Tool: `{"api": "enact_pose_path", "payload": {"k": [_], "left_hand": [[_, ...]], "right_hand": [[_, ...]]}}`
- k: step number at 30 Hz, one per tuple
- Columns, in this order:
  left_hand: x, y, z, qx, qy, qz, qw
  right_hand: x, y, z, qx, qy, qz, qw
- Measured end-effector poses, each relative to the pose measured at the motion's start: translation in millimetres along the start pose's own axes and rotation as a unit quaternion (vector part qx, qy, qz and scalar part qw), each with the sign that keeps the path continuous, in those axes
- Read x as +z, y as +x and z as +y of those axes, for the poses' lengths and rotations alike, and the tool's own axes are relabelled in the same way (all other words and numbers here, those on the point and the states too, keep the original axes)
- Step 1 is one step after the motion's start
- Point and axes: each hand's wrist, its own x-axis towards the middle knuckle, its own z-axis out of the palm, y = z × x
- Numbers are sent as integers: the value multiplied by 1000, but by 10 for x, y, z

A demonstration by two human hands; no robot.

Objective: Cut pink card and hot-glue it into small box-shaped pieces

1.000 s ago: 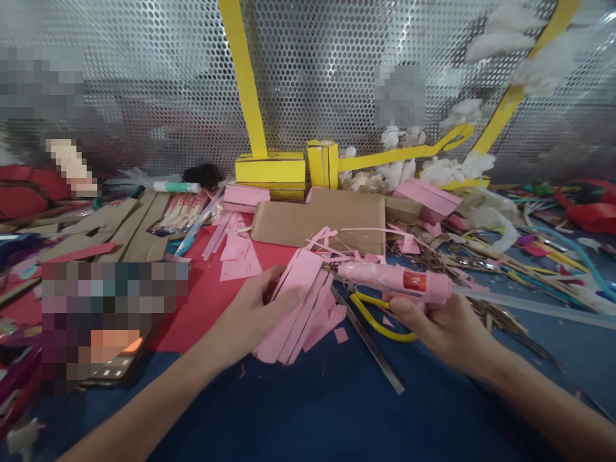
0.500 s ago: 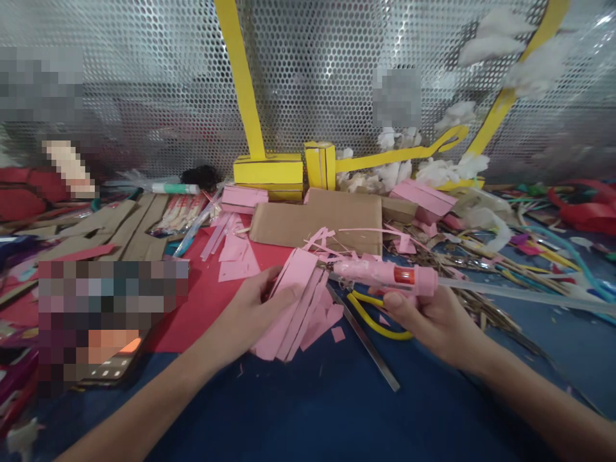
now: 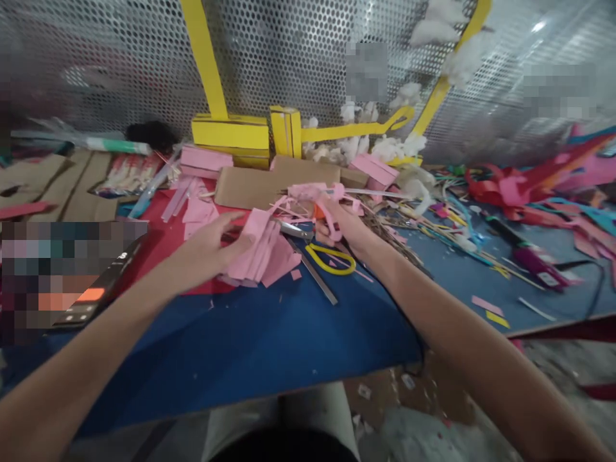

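My left hand (image 3: 209, 250) is closed round a folded pink card piece (image 3: 255, 240), with the thumb pressing on its top. Loose pink card scraps (image 3: 283, 258) lie right beside this piece. My right hand (image 3: 349, 224) is closed on the handle of a pink glue gun (image 3: 308, 190), a clear glue stick (image 3: 366, 192) coming out of its back end. The gun's nozzle points left, over a brown cardboard piece (image 3: 245, 186). Below the right hand lie scissors with yellow handles (image 3: 332, 272). A metal ruler-like strip (image 3: 318, 279) rests beside them.
Yellow card boxes (image 3: 230, 133) stand along the perforated metal panel (image 3: 283, 58). A dark device with buttons (image 3: 103, 282) sits at the left on the blue table (image 3: 231, 359). On the right are a purple and black tool (image 3: 536, 260), red strips (image 3: 500, 189) and thin sticks.
My right hand has drawn the glue gun away from the pink card piece, back toward the cardboard. My left hand keeps its hold on the piece. The view has swung right and down.
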Motion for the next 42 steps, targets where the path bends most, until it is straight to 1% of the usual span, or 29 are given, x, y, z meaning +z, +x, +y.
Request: {"api": "enact_pose_path", "payload": {"k": [1, 2, 3, 5, 6, 7, 8, 9, 10, 11, 12, 13, 14, 16, 17, 19, 20, 21, 22, 23, 24, 25, 26, 28, 29, 30, 33, 36, 42], "left_hand": [[-11, -68, 76, 11, 61, -6, 998], [-5, -177, 171, 31, 127, 13, 991], [24, -326, 277, 64, 176, 57, 981], [181, -725, 492, 118, 171, 98, 973], [318, -953, 583, 136, 117, 72, 981], [494, -1181, 655, 144, 44, -4, 989], [706, -1395, 704, 118, -35, -111, 986], [948, -1583, 730, 67, -113, -207, 969], [1209, -1735, 737, 13, -197, -285, 938], [1480, -1846, 730, -40, -288, -342, 893], [1748, -1916, 719, -62, -395, -395, 827], [2002, -1948, 712, -69, -499, -418, 755], [2232, -1949, 718, -72, -586, -419, 690], [2599, -1892, 786, -88, -706, -400, 578], [2731, -1853, 848, -87, -738, -402, 536], [2900, -1788, 1007, -46, -771, -421, 476], [2945, -1769, 1090, -17, -772, -469, 429], [2966, -1762, 1167, 0, -786, -482, 387], [2967, -1765, 1235, 6, -804, -479, 354], [2948, -1777, 1289, -5, -810, -479, 339], [2910, -1797, 1331, -36, -792, -504, 342], [2855, -1821, 1363, -71, -776, -510, 365], [2785, -1848, 1389, -106, -769, -491, 396], [2618, -1901, 1433, -195, -766, -393, 469], [2532, -1923, 1457, -238, -755, -351, 499], [2451, -1941, 1482, -263, -746, -329, 515], [2282, -1965, 1560, -291, -735, -278, 546], [2222, -1957, 1614, -319, -718, -250, 566], [2249, -1974, 1616, -326, -715, -254, 565]], "right_hand": [[7, 52, 5, 5, 13, -7, 1000], [12, 98, 6, 11, 25, -14, 1000], [17, 138, 1, 16, 35, -22, 999], [26, 189, -27, 37, 102, -77, 991], [31, 198, -50, 47, 118, -94, 987], [35, 197, -78, 54, 131, -106, 984], [40, 187, -112, 59, 141, -115, 982], [46, 169, -151, 60, 145, -116, 981], [50, 147, -193, 61, 151, -118, 980], [54, 121, -238, 59, 158, -119, 978], [56, 96, -283, 58, 165, -119, 977], [55, 73, -327, 56, 171, -119, 976], [50, 53, -369, 54, 177, -118, 976], [29, 26, -436, 45, 195, -103, 974], [13, 19, -459, 35, 208, -87, 974], [-26, 14, -484, 3, 241, -47, 969], [-47, 13, -489, -17, 256, -28, 966], [-67, 11, -490, -33, 265, -15, 964], [-85, 9, -490, -43, 266, -8, 963], [-99, 4, -492, -47, 260, -2, 965], [-108, -2, -498, -45, 246, 4, 968], [-110, -11, -508, -39, 229, 8, 973], [-104, -20, -522, -33, 211, 14, 977], [-65, -41, -562, -23, 191, 18, 981], [-35, -49, -584, -18, 193, 13, 981], [-3, -56, -607, -10, 202, 4, 979], [71, -55, -660, 16, 244, -36, 969], [40, -29, -673, 17, 267, -53, 962], [-204, -7, -643, 4, 275, -58, 960]]}}
